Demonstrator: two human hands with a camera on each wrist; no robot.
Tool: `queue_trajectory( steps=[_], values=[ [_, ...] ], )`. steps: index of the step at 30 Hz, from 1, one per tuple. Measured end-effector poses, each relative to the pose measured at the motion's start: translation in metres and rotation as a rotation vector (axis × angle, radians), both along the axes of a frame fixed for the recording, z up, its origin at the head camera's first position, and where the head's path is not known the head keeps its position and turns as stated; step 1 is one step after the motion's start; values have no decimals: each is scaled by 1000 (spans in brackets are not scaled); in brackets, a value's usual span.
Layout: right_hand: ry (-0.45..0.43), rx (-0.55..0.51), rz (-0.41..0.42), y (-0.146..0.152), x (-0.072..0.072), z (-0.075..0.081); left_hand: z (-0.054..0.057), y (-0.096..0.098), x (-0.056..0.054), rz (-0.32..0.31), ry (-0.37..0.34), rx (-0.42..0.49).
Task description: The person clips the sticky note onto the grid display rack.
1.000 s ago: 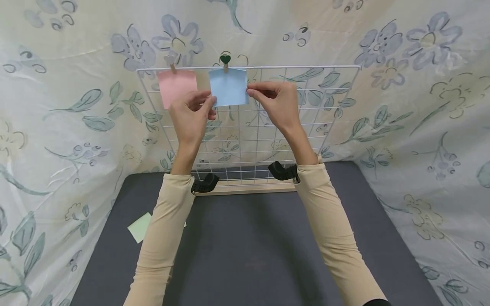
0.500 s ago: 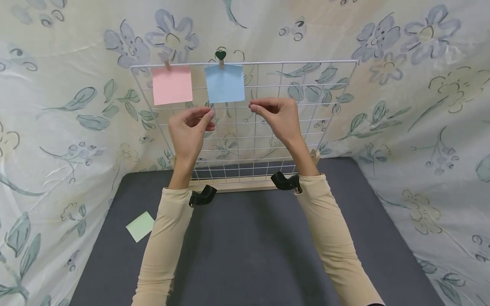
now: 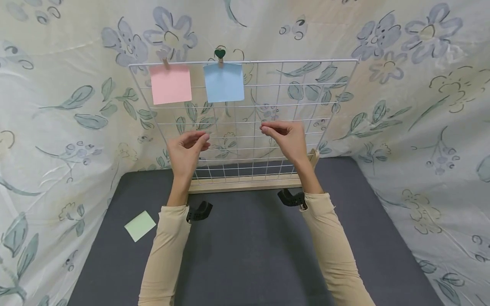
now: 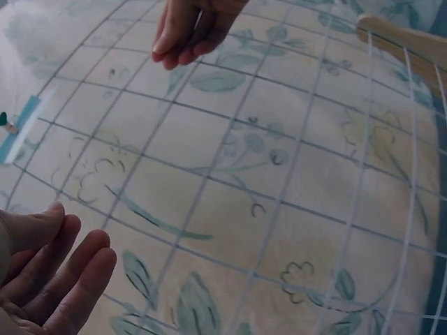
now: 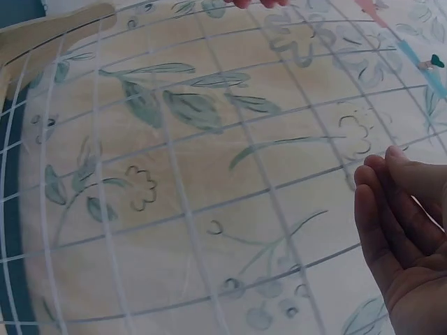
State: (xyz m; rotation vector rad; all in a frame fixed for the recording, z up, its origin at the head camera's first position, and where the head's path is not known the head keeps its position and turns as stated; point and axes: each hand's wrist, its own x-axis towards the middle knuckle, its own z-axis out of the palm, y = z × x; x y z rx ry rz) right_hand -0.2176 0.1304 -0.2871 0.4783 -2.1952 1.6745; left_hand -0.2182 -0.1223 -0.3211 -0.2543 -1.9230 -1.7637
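Note:
On the white wire grid (image 3: 298,62), a pink paper note (image 3: 170,85) hangs at the top left from a clip. Beside it a light blue paper note (image 3: 224,83) is held by a clothespin with a green heart (image 3: 220,54). My left hand (image 3: 186,153) is in front of the grid, below the pink note, thumb and fingers loosely bent with nothing between them. Lower right of the blue note is my right hand (image 3: 288,139), its thumb near the fingertips. Both wrist views show the left hand (image 4: 59,272) and right hand (image 5: 405,230) apart from the notes.
The grid stands in a wooden base (image 3: 245,185) at the back of the dark table (image 3: 249,246). A light green paper note (image 3: 140,226) lies on the table at left, near the left sleeve (image 3: 162,255). Floral cloth (image 3: 413,106) surrounds the table.
Both hands have let go of the blue note's lower corners and moved down and away from it. The note stays hanging from its clothespin.

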Motion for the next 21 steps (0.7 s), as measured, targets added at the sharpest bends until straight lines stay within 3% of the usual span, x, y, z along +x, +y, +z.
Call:
queue_trajectory(
  steps=[8, 12, 19, 21],
  values=[
    [-20, 15, -12, 8, 5, -20, -5, -2, 24, 32, -95, -19],
    [-45, 14, -19, 13, 7, -31, -16, -7, 28, 43, -120, -15],
    [-93, 13, -19, 24, 12, -57, -69, -18, 16, 40, -172, 10],
    [-109, 22, -23, 27, 14, -65, -76, -18, 19, 40, -208, 6]
  ],
)
